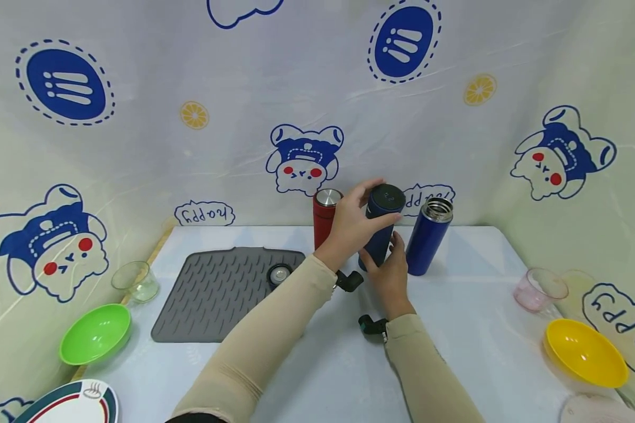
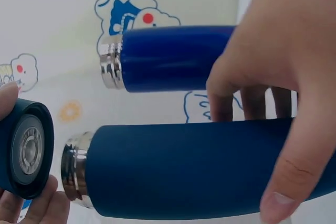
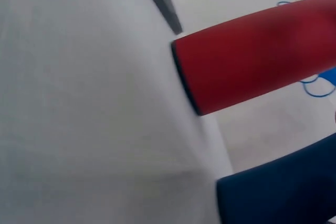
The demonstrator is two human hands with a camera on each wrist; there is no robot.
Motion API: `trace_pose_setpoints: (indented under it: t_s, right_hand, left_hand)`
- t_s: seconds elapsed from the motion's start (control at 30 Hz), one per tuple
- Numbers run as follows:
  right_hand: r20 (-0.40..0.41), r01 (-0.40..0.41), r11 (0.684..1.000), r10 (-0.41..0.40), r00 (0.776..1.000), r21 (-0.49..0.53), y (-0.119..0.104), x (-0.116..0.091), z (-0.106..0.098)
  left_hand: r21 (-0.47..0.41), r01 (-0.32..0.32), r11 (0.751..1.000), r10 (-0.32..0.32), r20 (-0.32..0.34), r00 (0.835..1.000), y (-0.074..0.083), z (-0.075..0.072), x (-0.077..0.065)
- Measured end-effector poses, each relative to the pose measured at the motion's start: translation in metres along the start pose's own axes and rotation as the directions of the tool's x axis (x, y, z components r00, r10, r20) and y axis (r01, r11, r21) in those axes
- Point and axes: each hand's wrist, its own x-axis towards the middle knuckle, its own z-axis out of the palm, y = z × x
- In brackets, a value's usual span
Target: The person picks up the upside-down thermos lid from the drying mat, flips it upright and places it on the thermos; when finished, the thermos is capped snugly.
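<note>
My left hand (image 1: 351, 220) holds the dark lid (image 1: 386, 197) of a navy thermos (image 1: 378, 241). In the left wrist view the lid (image 2: 30, 150) is apart from the thermos's steel neck (image 2: 75, 169), its inner side facing the neck. My right hand (image 1: 390, 276) grips the thermos body lower down, thumb on one side and fingers on the other. A red thermos (image 1: 324, 220) with a steel-topped lid stands to the left. To the right is a lidless bright blue thermos (image 1: 428, 238). The right wrist view shows the red thermos (image 3: 252, 53) and the navy one (image 3: 278, 187), but hardly any hand.
A grey ridged mat (image 1: 217, 294) lies left, with a round black lid (image 1: 278, 274) on it. Along the left edge are a clear glass (image 1: 143, 285), a green bowl (image 1: 96, 335) and a plate (image 1: 76, 408). A pink glass (image 1: 534, 294) and a yellow bowl (image 1: 584, 352) stand right.
</note>
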Motion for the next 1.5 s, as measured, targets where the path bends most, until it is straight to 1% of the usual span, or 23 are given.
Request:
trace_pose_setpoints:
  t_s: [0.1,0.3,0.43,0.53,0.77,0.9,1.07,1.17,1.3,1.5]
  right_hand:
    - [0.013,-0.019,0.999,0.019,1.0,0.04,0.005,0.001,0.003]
    - [-0.005,0.047,0.992,-0.047,0.999,0.12,0.013,0.003,0.007]
    - [-0.02,0.077,0.989,-0.075,0.997,0.126,0.016,0.003,0.008]
    - [-0.022,0.081,0.989,-0.079,0.997,0.122,0.016,0.003,0.01]
    - [-0.033,0.104,0.987,-0.1,0.994,0.122,0.016,0.003,0.009]
    - [-0.02,0.09,0.99,-0.089,0.996,0.112,0.016,0.003,0.008]
    - [-0.007,0.076,0.99,-0.075,0.997,0.122,0.016,0.003,0.007]
    - [-0.01,0.08,0.987,-0.079,0.997,0.136,0.017,0.003,0.007]
    - [-0.01,0.091,0.985,-0.09,0.996,0.148,0.018,0.004,0.007]
    - [-0.023,0.104,0.984,-0.102,0.995,0.145,0.018,0.003,0.007]
  left_hand:
    - [0.001,0.027,1.0,-0.027,0.004,1.0,-0.002,0.004,0.005]
    - [0.011,0.056,0.998,-0.057,0.013,0.998,-0.004,0.007,0.02]
    - [0.008,0.084,0.996,-0.084,0.01,0.996,-0.004,0.007,0.024]
    - [-0.004,0.103,0.995,-0.103,0.007,0.995,-0.006,0.007,0.025]
    - [-0.01,0.142,0.99,-0.142,-0.004,0.99,-0.01,0.008,0.023]
    - [0.0,0.169,0.986,-0.169,0.009,0.986,-0.011,0.009,0.02]
    - [0.034,0.186,0.982,-0.186,0.019,0.982,-0.013,0.01,0.018]
    - [0.049,0.212,0.976,-0.213,0.005,0.977,-0.013,0.011,0.017]
    - [0.073,0.243,0.967,-0.242,-0.028,0.97,-0.013,0.012,0.012]
    - [0.073,0.222,0.972,-0.22,-0.035,0.975,-0.015,0.015,0.005]
